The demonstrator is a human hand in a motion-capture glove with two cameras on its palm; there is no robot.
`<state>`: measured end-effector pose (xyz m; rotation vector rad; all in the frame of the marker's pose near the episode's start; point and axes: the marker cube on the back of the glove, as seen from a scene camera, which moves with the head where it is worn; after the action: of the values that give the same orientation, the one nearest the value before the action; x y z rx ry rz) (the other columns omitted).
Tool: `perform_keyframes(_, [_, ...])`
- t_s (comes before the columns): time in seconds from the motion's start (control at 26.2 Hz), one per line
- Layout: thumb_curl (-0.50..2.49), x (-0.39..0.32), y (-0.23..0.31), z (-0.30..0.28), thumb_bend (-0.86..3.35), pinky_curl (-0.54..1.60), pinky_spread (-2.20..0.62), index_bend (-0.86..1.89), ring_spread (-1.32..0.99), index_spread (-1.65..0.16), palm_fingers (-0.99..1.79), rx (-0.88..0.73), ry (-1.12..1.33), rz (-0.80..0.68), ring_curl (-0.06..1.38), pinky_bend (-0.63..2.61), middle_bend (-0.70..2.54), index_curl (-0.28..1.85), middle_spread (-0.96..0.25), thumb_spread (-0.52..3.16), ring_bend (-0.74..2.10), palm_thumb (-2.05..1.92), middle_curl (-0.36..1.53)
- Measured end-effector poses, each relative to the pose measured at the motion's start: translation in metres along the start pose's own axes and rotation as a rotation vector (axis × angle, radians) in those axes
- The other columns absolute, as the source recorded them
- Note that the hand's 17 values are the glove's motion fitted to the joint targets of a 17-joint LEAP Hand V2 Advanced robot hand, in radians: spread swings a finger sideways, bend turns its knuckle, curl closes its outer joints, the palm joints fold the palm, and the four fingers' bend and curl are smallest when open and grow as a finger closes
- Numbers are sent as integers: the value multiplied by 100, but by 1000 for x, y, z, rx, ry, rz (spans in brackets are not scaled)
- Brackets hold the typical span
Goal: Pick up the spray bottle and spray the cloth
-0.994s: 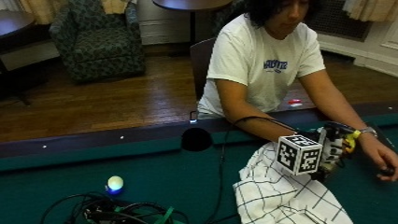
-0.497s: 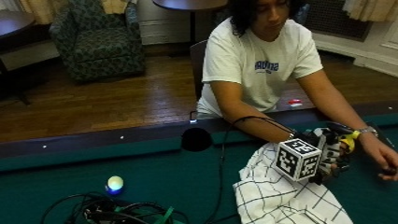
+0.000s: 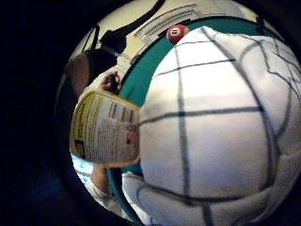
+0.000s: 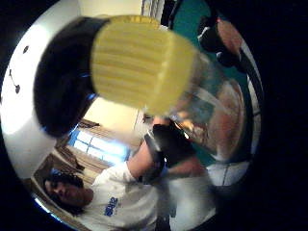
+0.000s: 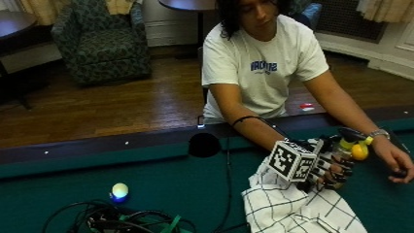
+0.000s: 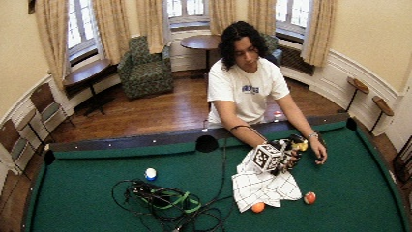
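The spray bottle point(image 5: 346, 155), clear-bodied with a yellow collar and black trigger head, is held upright above the green felt counter point(image 5: 162, 182) in the gloved right hand point(image 5: 326, 167), whose fingers curl round its body. Just beneath the hand lies the white cloth point(image 5: 291, 211) with thin dark grid lines, rumpled on the felt. The bare left hand point(image 5: 394, 162) rests on the counter beside the bottle. A red billiard ball point(image 3: 176, 33) lies beyond the cloth.

Soft daylight, dim at table level

Daylight enters through the curtained windows point(image 6: 183, 9) behind the person; the cloth point(image 5: 294, 211) glows bright against the table point(image 5: 97, 170). Palm views bend strongly, and the close bottle point(image 4: 144, 62) is blurred.
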<state>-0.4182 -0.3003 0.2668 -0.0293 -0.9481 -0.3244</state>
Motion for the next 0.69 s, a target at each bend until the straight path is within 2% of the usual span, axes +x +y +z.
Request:
perform_keyframes(0.38, [52,2,31,-33,-6,36,13,9,-13,-37,61,3,559,-71,37,31,30,44,-14,97,47,39,42])
perform_keyframes(0.54, [48,1,39,-51,-5,36,15,12,-13,-38,56,3,738,-28,36,31,25,40,-14,97,44,36,40])
perform_keyframes(0.69, [45,4,51,-66,-5,35,17,16,-13,-39,48,-9,816,53,35,27,21,39,-15,97,39,33,39])
